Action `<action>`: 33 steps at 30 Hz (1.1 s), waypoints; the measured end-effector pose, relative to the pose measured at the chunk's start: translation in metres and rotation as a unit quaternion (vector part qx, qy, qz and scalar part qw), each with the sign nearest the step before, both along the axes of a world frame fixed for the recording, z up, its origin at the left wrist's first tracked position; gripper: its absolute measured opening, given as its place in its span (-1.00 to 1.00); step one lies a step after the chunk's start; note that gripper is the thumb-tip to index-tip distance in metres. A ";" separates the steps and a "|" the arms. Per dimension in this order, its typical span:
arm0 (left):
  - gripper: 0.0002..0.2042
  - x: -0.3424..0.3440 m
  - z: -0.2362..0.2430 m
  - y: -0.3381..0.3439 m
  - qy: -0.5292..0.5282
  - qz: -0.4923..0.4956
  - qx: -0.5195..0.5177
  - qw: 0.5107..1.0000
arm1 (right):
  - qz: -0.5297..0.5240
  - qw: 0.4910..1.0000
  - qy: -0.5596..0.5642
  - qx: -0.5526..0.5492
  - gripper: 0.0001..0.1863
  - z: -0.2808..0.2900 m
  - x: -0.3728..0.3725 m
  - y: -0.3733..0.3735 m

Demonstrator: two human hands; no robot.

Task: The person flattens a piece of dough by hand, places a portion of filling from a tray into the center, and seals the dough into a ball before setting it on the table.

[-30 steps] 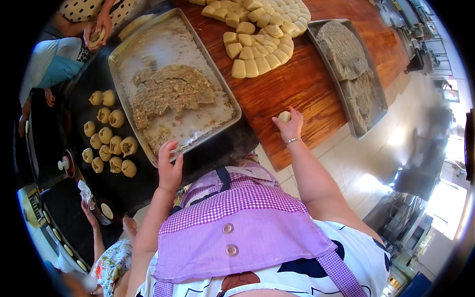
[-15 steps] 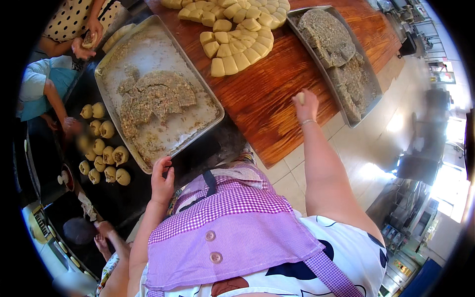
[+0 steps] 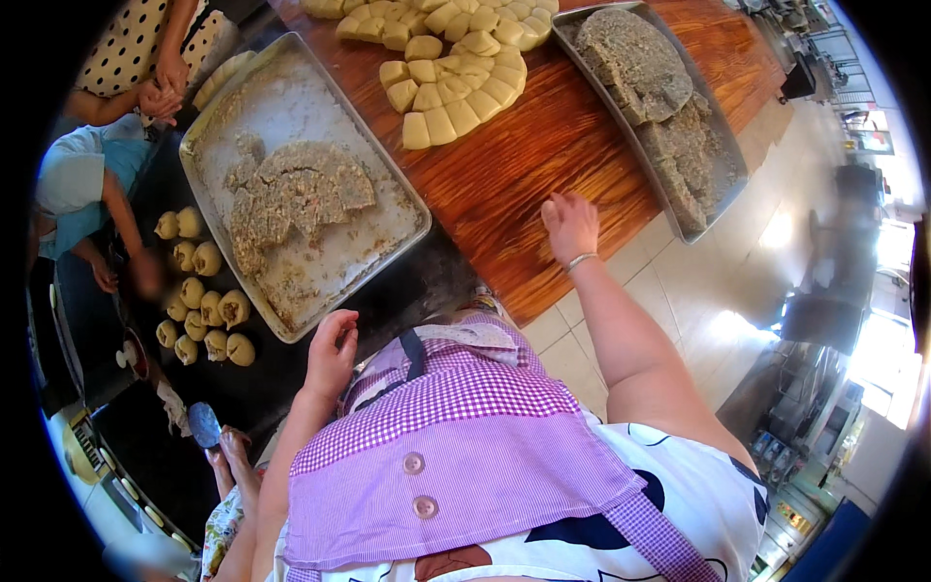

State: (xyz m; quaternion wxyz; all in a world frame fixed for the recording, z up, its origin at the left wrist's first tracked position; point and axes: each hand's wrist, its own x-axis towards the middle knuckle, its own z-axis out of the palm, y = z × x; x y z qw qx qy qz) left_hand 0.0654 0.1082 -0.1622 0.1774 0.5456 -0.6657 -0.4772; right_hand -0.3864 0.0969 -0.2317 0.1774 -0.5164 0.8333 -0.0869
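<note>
My right hand (image 3: 570,228) is palm down over the wooden table (image 3: 524,262), its fingers curled. Whatever lies under it is hidden; no dough shows. Bent loosely, my left hand (image 3: 333,351) hangs just off the near corner of a large metal tray (image 3: 339,289), with finger and thumb apart and nothing visible between them. In that tray lies a mound of crumbly grey-green filling (image 3: 301,194). Rows of cut yellow dough pieces (image 3: 464,102) lie farther back on the table. To the right, a second metal tray (image 3: 729,189) carries more filling (image 3: 635,63).
Several round filled buns (image 3: 208,306) stand on the black surface left of the tray. A co-worker's clasped hands (image 3: 163,97) are at the far left; another person's blue sleeve (image 3: 78,184) is nearer. At lower left another person's arm (image 3: 233,456) reaches beside a blue speckled round thing (image 3: 204,425).
My right hand has moved left and down; the small pale dough piece in its fingers no longer shows. My left hand has shifted slightly right. The far-left co-worker's hands have come together.
</note>
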 end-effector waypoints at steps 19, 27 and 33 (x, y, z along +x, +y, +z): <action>-0.71 -0.014 -0.009 -0.009 -0.061 -0.074 0.019 0.995 | 0.082 0.989 0.102 0.073 -0.27 -0.003 0.031 -0.048; -0.69 -0.050 -0.001 -0.027 -0.036 -0.127 0.008 0.991 | 0.039 0.997 -0.036 -0.062 -0.24 -0.010 0.015 -0.023; -0.35 -0.127 -0.015 -0.049 0.190 -0.161 0.304 0.920 | -0.176 0.938 -0.172 -0.245 -0.24 -0.047 -0.017 0.033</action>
